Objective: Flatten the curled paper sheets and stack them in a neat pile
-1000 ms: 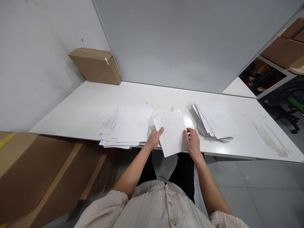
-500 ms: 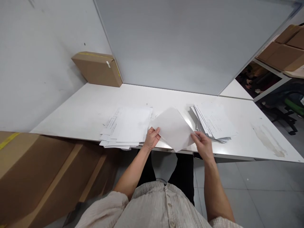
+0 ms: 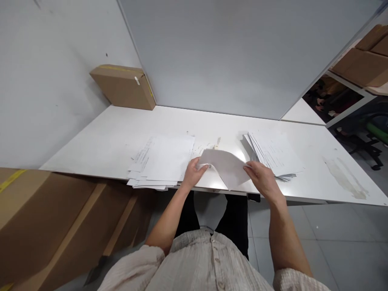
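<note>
A white sheet of paper [image 3: 227, 165], curved and tilted, is held up over the front edge of the desk. My left hand [image 3: 194, 173] pinches its left side between thumb and fingers. On the opposite side, my right hand [image 3: 261, 174] grips the right corner. Left of the sheet lies an uneven stack of papers [image 3: 169, 157], some with writing, its front sheets jutting past the desk edge. To the right rests another fanned stack of papers [image 3: 275, 155], close beyond my right hand.
The white desk [image 3: 121, 129] meets a grey panel [image 3: 212, 56] at the back. A cardboard box [image 3: 124, 89] stands at its far left corner. Large cardboard boxes [image 3: 60, 226] are at lower left. A chair [image 3: 372, 141] and more boxes [image 3: 360, 64] appear at right.
The sheet has gone from nearly flat to bent, its far edge now lower and nearer. My right hand has shifted slightly right. Both stacks look the same.
</note>
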A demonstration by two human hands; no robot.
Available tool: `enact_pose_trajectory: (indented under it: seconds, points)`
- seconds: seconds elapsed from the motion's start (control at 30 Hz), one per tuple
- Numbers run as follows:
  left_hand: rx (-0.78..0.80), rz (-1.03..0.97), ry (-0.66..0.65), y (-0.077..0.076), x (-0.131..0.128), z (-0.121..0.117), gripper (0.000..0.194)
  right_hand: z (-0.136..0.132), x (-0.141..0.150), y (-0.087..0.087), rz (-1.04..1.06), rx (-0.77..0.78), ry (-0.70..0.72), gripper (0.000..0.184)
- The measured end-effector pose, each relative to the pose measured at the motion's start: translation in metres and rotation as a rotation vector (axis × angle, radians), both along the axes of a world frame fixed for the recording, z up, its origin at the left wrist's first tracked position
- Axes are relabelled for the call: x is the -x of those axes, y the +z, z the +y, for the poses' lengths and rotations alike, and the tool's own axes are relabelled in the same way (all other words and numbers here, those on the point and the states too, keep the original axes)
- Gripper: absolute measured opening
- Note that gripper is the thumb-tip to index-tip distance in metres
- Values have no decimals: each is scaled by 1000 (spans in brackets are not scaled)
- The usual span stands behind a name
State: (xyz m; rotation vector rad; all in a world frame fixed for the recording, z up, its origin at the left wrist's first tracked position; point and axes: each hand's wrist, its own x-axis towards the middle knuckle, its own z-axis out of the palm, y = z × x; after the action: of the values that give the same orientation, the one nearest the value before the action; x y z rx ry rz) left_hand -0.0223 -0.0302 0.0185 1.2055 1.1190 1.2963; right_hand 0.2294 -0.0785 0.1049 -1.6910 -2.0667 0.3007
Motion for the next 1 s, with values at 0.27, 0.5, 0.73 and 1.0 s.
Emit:
enact_pose_trajectory:
  seconds: [0.27, 0.5, 0.73, 1.0]
  points:
    - [1, -96, -41, 1, 0, 2, 33, 3, 0, 27, -79, -61, 63, 21]
    - [-57, 23, -128, 4, 3, 0, 24, 10, 1, 21, -128, -10, 104, 24]
    - [38, -3, -193, -2, 4, 5, 32, 10, 2, 27, -226, 50, 79, 25]
    - [-140, 243, -151, 45, 7, -3, 26, 13, 3, 20, 6, -65, 70, 20]
